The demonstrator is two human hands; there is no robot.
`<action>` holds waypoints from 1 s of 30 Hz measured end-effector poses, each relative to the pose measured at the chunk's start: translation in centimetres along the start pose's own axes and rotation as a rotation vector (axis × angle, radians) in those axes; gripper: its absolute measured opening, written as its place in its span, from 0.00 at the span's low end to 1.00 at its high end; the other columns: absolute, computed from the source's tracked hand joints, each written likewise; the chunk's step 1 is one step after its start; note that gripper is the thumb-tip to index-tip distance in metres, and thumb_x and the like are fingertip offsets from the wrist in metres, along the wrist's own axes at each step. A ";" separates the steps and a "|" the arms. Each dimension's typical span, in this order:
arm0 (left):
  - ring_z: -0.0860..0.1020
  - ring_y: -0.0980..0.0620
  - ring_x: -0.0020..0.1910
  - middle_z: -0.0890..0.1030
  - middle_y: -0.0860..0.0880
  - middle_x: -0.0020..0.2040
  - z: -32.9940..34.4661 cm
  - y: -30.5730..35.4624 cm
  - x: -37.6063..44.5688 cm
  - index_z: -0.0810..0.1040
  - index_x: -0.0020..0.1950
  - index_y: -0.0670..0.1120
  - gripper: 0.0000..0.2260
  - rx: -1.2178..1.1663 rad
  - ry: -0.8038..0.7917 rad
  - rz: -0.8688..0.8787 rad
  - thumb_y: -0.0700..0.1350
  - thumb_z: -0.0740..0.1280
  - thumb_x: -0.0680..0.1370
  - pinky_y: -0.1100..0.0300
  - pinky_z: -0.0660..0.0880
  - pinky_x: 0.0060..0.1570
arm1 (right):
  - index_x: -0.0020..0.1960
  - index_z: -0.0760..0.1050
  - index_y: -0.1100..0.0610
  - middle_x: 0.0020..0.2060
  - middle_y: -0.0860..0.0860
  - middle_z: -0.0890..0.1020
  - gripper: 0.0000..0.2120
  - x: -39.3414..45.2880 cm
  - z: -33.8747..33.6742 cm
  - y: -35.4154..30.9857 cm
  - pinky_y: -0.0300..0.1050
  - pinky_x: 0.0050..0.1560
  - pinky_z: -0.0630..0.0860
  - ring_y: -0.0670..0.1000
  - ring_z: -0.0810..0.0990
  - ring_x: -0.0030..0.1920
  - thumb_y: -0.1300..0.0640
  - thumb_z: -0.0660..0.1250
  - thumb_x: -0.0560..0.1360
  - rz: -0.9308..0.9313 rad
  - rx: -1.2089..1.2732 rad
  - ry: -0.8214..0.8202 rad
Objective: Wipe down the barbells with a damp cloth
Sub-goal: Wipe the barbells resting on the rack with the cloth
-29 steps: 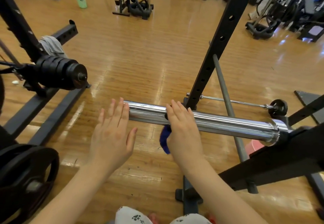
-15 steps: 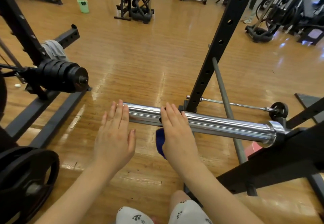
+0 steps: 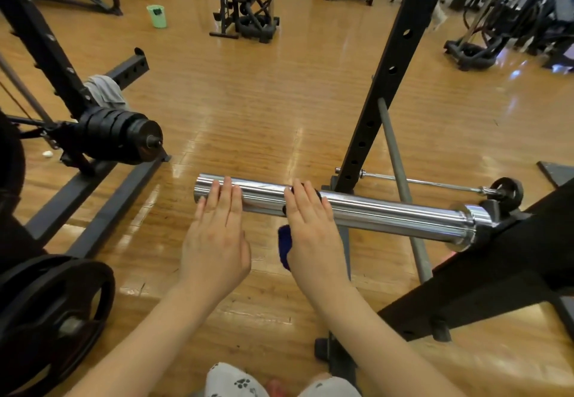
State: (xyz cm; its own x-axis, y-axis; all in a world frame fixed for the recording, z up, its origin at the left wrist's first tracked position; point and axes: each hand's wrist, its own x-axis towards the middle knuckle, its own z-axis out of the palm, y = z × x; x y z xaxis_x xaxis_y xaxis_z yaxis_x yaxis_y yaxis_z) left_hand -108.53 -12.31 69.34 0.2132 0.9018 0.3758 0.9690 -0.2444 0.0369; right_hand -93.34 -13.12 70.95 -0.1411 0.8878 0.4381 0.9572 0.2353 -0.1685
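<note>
A chrome barbell sleeve [image 3: 388,211] lies level across the middle, its right end seated in a black rack arm [image 3: 512,260]. My right hand [image 3: 313,235] lies over the sleeve with fingers stretched across the top, pressing a dark blue cloth [image 3: 284,249] against it. Part of the cloth hangs below my palm, and my thumb is hidden. My left hand [image 3: 217,238] is flat, with straight fingertips resting on the sleeve near its free left end.
A black holed rack upright [image 3: 388,85] rises just behind the sleeve. Stacked black plates [image 3: 118,135] hang at the left, and a large plate [image 3: 52,319] sits at the lower left. A thin bar with a small plate [image 3: 506,191] lies on the wooden floor. A green bucket [image 3: 157,15] stands far back.
My left hand has come forward from beside the sleeve's end, and its fingertips now lie on it. My right hand stays on the cloth at about the same spot.
</note>
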 end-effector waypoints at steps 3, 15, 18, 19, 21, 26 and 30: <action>0.62 0.39 0.73 0.64 0.36 0.73 0.0 -0.1 0.0 0.63 0.73 0.32 0.30 0.016 -0.031 -0.003 0.45 0.52 0.72 0.45 0.59 0.70 | 0.70 0.68 0.65 0.69 0.60 0.69 0.40 -2.2 -0.6 3.7 0.55 0.73 0.54 0.57 0.63 0.72 0.80 0.70 0.59 0.131 0.022 0.052; 0.63 0.40 0.72 0.64 0.35 0.73 -0.5 0.6 0.1 0.62 0.72 0.32 0.33 0.044 -0.063 -0.040 0.42 0.60 0.69 0.44 0.58 0.69 | 0.66 0.71 0.66 0.66 0.61 0.73 0.38 -0.4 -0.8 0.9 0.57 0.66 0.59 0.59 0.71 0.67 0.72 0.76 0.58 -0.031 0.038 -0.003; 0.63 0.40 0.72 0.64 0.34 0.72 -0.8 0.5 0.1 0.63 0.72 0.31 0.31 0.025 -0.082 -0.033 0.44 0.54 0.71 0.44 0.59 0.68 | 0.69 0.69 0.65 0.68 0.60 0.71 0.39 -2.2 -1.5 4.3 0.58 0.68 0.57 0.58 0.67 0.70 0.78 0.72 0.59 0.074 0.047 0.005; 0.63 0.40 0.72 0.65 0.34 0.72 -0.9 0.6 0.1 0.63 0.72 0.31 0.31 0.020 -0.086 -0.033 0.45 0.52 0.72 0.43 0.60 0.68 | 0.70 0.68 0.64 0.69 0.60 0.70 0.40 -2.9 -1.6 5.5 0.57 0.70 0.56 0.57 0.64 0.71 0.80 0.70 0.59 0.126 0.043 0.034; 0.64 0.40 0.71 0.65 0.34 0.72 -1.1 0.7 0.3 0.64 0.71 0.31 0.30 0.022 -0.086 -0.031 0.46 0.51 0.72 0.43 0.60 0.67 | 0.71 0.66 0.65 0.70 0.61 0.67 0.41 -3.6 -1.6 6.5 0.56 0.73 0.53 0.57 0.60 0.73 0.81 0.67 0.59 0.212 0.045 0.082; 0.64 0.38 0.71 0.65 0.34 0.72 -1.0 0.8 0.2 0.64 0.71 0.31 0.30 0.032 -0.103 -0.031 0.47 0.52 0.73 0.48 0.55 0.71 | 0.71 0.64 0.67 0.71 0.63 0.66 0.31 -2.6 0.1 2.5 0.59 0.71 0.53 0.61 0.59 0.73 0.75 0.53 0.68 0.126 0.073 0.100; 0.65 0.38 0.72 0.66 0.34 0.71 -1.1 0.5 1.0 0.64 0.72 0.32 0.30 0.047 -0.119 -0.013 0.49 0.53 0.74 0.48 0.56 0.71 | 0.71 0.62 0.66 0.71 0.60 0.65 0.34 -2.5 0.3 3.1 0.49 0.73 0.44 0.55 0.56 0.73 0.76 0.56 0.65 0.123 0.180 0.098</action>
State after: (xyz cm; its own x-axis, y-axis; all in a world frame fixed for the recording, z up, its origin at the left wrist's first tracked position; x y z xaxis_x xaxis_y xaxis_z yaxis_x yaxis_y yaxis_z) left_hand -107.99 -11.87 70.76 0.2107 0.9415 0.2630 0.9760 -0.2176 -0.0033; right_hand -90.07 -14.51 69.02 0.0077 0.8739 0.4861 0.9040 0.2018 -0.3770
